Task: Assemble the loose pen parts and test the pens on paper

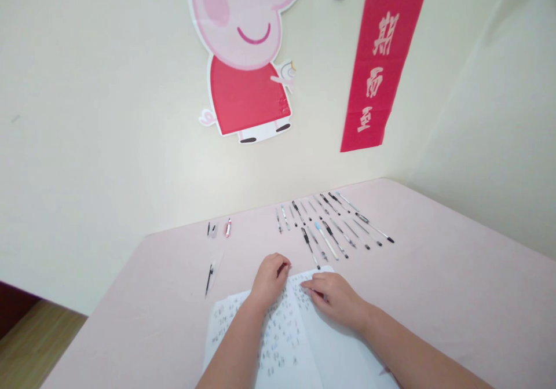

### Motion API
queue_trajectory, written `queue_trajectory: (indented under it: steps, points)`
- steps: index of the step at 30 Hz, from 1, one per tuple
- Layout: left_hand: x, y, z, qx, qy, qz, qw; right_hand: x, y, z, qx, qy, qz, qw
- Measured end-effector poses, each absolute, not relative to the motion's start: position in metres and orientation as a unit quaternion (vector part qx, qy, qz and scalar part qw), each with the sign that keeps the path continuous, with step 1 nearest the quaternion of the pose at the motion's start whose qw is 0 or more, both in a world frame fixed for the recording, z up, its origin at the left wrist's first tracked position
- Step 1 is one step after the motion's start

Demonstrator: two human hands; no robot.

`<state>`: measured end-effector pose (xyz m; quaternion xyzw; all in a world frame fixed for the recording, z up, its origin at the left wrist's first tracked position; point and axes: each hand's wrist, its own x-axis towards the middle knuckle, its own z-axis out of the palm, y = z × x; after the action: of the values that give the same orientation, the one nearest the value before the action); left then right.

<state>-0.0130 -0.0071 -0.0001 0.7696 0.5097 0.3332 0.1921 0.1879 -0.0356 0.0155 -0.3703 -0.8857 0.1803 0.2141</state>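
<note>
An open notebook (334, 348) lies in front of me, its left page and the top of its right page covered in handwriting. At the top of the left page rests my left hand (270, 279), its fingers curled in with thumb and forefinger close together. My right hand (336, 297) lies over the upper right page, fingertips drawn together beside the written lines. Whatever either hand may pinch is too small to make out. Just beyond the notebook, a black-capped pen (307, 241) and a blue-capped pen (324, 235) lie among several other pens set out in rows.
Left of the notebook lies a dark pen part (209, 279) beside a clear tube. Farther back are a pink-and-white pen-like item (228, 228) and small pen pieces (214, 230). The pink-covered table (456, 296) meets a wall bearing a pig cutout (249, 96) and a red banner (373, 88).
</note>
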Motion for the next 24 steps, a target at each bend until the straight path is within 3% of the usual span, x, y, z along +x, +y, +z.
queue_trajectory:
  steps: [11, 19, 24]
  points:
    - [-0.022, -0.004, 0.006, 0.758, 0.537, 0.333, 0.161, 0.19, -0.032, 0.013, -0.373, -0.872, 0.234, 0.216]
    - [-0.098, 0.0, 0.026, 0.587, 0.781, 0.207, -0.051, 0.19, -0.031, 0.014, -0.367, -0.872, 0.241, 0.217]
    - [-0.128, -0.006, 0.027, 0.493, 0.86, 0.125, -0.037, 0.192, -0.031, 0.013, -0.363, -0.873, 0.244, 0.216]
